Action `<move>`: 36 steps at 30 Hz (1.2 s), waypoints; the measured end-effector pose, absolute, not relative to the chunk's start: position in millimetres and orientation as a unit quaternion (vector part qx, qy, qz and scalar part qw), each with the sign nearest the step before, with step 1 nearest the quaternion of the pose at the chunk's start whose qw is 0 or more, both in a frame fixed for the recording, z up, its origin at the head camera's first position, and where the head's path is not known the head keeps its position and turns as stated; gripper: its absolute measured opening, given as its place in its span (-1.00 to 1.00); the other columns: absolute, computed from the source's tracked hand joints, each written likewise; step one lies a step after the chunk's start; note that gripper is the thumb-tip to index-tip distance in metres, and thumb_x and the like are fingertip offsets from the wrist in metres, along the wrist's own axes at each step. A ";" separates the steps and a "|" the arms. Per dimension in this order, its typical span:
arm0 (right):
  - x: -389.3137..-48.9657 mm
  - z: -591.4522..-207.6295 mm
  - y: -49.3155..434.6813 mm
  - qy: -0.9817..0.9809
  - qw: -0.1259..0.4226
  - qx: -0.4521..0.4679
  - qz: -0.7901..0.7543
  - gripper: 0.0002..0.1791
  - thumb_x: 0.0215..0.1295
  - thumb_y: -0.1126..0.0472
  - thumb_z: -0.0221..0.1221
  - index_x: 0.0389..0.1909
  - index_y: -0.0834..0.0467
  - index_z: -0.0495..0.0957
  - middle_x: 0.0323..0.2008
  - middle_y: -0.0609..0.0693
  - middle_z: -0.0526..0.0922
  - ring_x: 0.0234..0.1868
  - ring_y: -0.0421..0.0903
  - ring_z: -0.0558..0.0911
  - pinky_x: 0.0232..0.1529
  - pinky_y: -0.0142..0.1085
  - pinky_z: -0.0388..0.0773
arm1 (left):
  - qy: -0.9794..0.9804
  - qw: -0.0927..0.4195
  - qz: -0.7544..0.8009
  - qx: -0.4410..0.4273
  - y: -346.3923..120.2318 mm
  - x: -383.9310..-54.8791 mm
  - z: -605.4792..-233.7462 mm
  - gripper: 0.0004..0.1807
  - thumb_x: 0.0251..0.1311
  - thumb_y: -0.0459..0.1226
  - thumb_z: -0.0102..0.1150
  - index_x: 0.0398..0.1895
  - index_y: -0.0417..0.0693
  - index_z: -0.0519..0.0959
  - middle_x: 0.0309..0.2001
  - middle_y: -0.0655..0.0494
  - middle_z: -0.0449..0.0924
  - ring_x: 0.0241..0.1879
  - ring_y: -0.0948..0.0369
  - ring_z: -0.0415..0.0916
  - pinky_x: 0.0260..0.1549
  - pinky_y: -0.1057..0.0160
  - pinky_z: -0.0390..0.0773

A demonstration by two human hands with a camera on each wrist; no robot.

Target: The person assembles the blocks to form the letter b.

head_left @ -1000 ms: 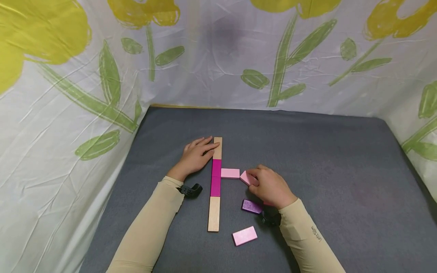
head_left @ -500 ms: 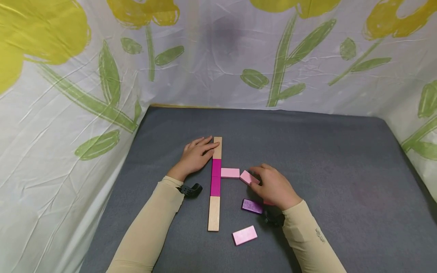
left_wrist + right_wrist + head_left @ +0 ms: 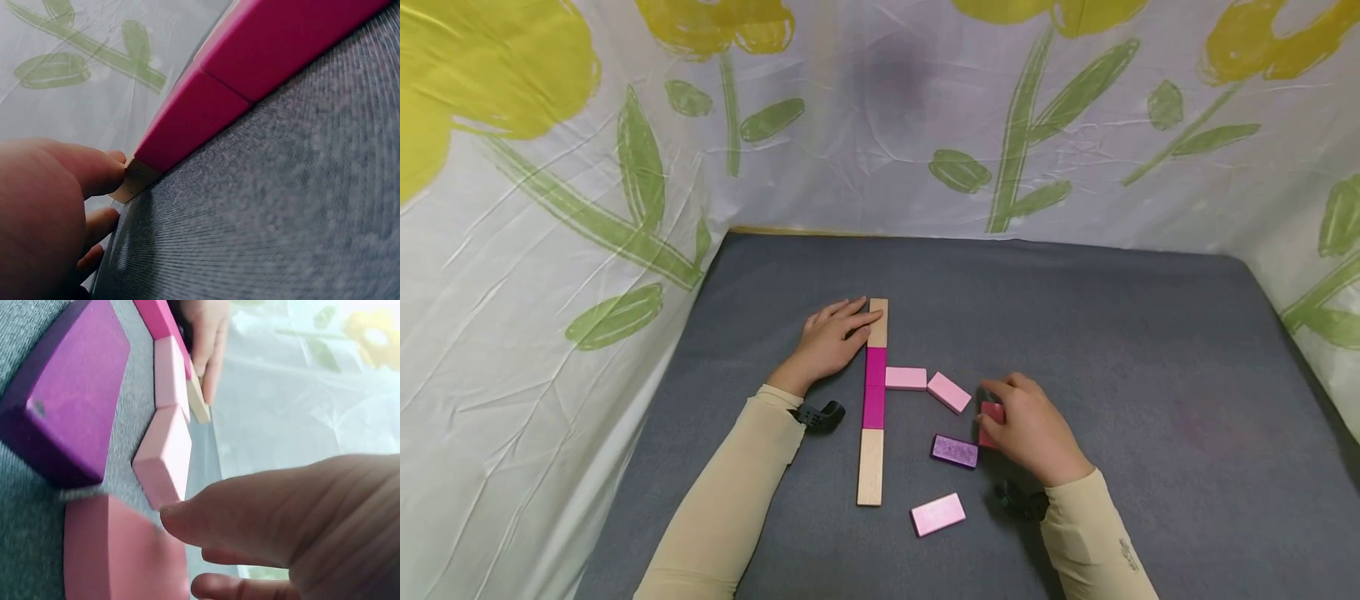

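Observation:
My left hand [image 3: 831,342] rests against the far plain wood block [image 3: 877,323], its index finger lying on top. In the left wrist view the thumb touches this block's side. Two magenta blocks [image 3: 875,389] and a near wood block [image 3: 870,468] continue the straight row. From the row's right side juts a light pink block [image 3: 906,379], with another pink block [image 3: 948,392] angled at its end. My right hand [image 3: 1033,429] is at the red block [image 3: 992,423], thumb and fingers spread about it; the right wrist view shows no firm pinch.
A purple block [image 3: 955,451] lies just left of the red one. Nearer the front is a loose pale pink block [image 3: 937,514]. Grey cloth [image 3: 1112,350] covers the table, and a flower-printed curtain [image 3: 880,167] hangs behind and at the sides.
My right hand has let go of the angled pink block and moved right and nearer, to the red block. The left hand has stayed in place.

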State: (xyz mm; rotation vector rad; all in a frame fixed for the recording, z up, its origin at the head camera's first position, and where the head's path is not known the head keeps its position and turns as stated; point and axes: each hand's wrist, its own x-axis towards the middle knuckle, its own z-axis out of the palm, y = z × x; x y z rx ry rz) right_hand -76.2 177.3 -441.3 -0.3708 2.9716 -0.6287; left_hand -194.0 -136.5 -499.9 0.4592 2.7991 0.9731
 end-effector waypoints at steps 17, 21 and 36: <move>-66.8 -447.7 186.6 0.954 0.098 -0.066 -0.275 -0.69 0.28 0.21 0.41 -0.05 0.32 0.68 -0.43 0.01 0.57 -0.37 -0.08 0.49 -0.37 -0.23 0.43 | 0.932 0.067 0.321 0.154 -135.8 -194.8 -501.1 -0.51 0.63 -0.05 -0.03 0.54 0.29 0.45 0.65 0.09 0.16 0.65 -0.02 -0.03 0.56 -0.22 -0.16; -65.3 -448.0 185.7 0.943 0.115 -0.050 -0.309 -0.69 0.26 0.22 0.44 -0.09 0.32 0.66 -0.45 -0.03 0.62 -0.43 -0.13 0.51 -0.41 -0.29 0.46 | 0.932 0.068 0.320 0.156 -136.1 -195.8 -502.8 -0.51 0.64 -0.04 -0.04 0.55 0.30 0.44 0.65 0.10 0.16 0.65 -0.01 -0.03 0.56 -0.22 -0.16; -63.6 -452.3 177.5 0.935 0.121 -0.063 -0.328 -0.69 0.26 0.19 0.47 -0.09 0.27 0.67 -0.47 -0.06 0.62 -0.47 -0.18 0.51 -0.46 -0.32 0.46 | 0.929 0.070 0.330 0.153 -136.1 -195.3 -501.4 -0.51 0.64 -0.05 -0.05 0.54 0.28 0.45 0.66 0.11 0.15 0.65 0.00 -0.04 0.55 -0.22 -0.16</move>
